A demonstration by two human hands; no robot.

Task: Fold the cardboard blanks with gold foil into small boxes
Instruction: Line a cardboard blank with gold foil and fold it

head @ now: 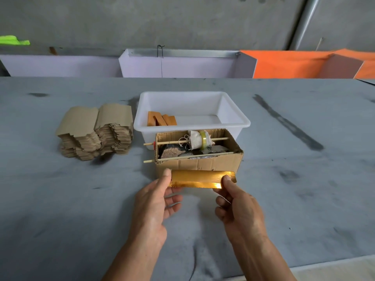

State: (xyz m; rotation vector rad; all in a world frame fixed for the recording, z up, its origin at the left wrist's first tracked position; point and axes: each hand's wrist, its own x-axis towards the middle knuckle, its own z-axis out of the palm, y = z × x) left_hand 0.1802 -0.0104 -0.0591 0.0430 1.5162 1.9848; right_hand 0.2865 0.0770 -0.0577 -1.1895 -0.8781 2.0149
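Note:
I hold one gold-foil cardboard blank (pixel 199 179) between both hands, above the grey table and just in front of a brown cardboard box. It is partly folded, foil side facing me. My left hand (pixel 156 201) pinches its left end with the thumb on top. My right hand (pixel 236 205) pinches the right end the same way. Two stacks of flat brown blanks (pixel 95 131) lie at the left of the table. Several folded gold boxes (pixel 161 119) lie in a white plastic tub (pixel 233 116) behind the cardboard box.
The open cardboard box (pixel 203 164) holds a tape roll, a cloth bundle and two wooden sticks poking out to the left. The grey table (pixel 304 199) has dark smears. Lilac and orange panels stand along its far edge.

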